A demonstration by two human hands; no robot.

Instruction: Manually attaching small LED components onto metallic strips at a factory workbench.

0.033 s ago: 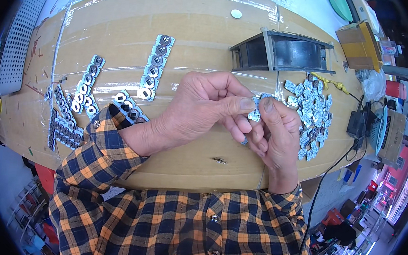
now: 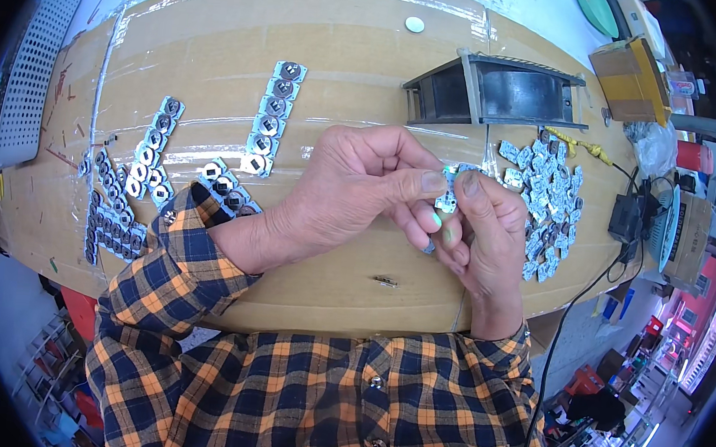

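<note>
Between my two hands is a small circuit board [image 2: 446, 202], pale with dark parts on it. My left hand [image 2: 353, 173] pinches it between thumb and forefinger from the left. On the other side, the thumb and fingers of my right hand [image 2: 492, 230] grip it too. Green light glows at the board's upper edge and on the fingertips below it. My fingers cover much of the board. Just right of my right hand lies a loose pile of similar small boards [image 2: 552, 197].
Boards with round dark parts lie in a strip [image 2: 270, 116] and other rows [image 2: 154, 140] at left. A black housing [image 2: 520, 93] stands behind my hands. A white disc [image 2: 414, 24], a perforated white tray [image 2: 29, 72], a cardboard box [image 2: 634, 81] and a black adapter [image 2: 625, 218] are around.
A green glow has appeared on the board and on the fingertips beneath it. My hands keep the same place and grip.
</note>
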